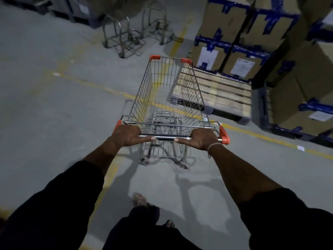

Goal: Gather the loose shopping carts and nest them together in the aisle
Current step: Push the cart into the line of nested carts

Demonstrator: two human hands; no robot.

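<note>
Two hands drive one wire shopping cart (168, 98) down a concrete aisle, and most of the risk lies ahead of its nose. On the left, the left hand (127, 135) is wrapped around the chrome handlebar (163, 137) close to its orange end cap, thumb along the near side of the bar. Beyond it, well ahead and left of the cart's line, stands a cluster of metal frames on wheels (134, 31); they are blurred, and I cannot tell whether they are carts awaiting nesting or trolleys of another kind. If they are the target, a skewed approach would likely jam the basket against a frame instead of sliding in.

The cart is empty and straddles a yellow floor line (100, 86), its front pointing away from the person. The right hand (202, 138), a thin band at its wrist, clasps the same bar near the right cap. Just right of the basket, a wooden pallet (219, 91) carries stacked cardboard boxes (234, 40) bound in blue tape; a slight drift right would probably clip its corner. White sheets are stuck on the boxes, but their print is too small to read. No brand shows on the cart.
</note>
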